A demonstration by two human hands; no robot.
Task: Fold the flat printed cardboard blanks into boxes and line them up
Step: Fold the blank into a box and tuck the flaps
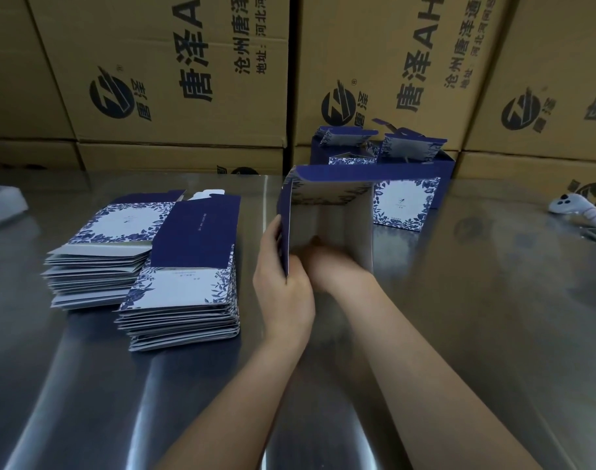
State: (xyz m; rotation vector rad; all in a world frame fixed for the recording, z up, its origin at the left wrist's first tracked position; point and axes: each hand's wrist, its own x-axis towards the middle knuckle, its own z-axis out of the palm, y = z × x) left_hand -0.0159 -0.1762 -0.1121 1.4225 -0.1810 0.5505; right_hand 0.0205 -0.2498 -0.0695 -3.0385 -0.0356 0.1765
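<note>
A half-formed blue and white box (330, 212) lies on the steel table (459, 300) with its open end facing me, grey inside showing. My left hand (283, 283) grips its left wall, thumb inside the edge. Reaching into the opening, my right hand (327, 262) is blurred and its fingers are partly hidden. Two stacks of flat printed blanks (147, 262) sit to the left. Behind the open box stand folded boxes (405, 205) with flaps up, in a row toward the back.
Large brown shipping cartons (174, 79) form a wall along the table's far edge. A white controller-like object (578, 208) lies at the right edge. A pale object (1, 198) sits at the far left.
</note>
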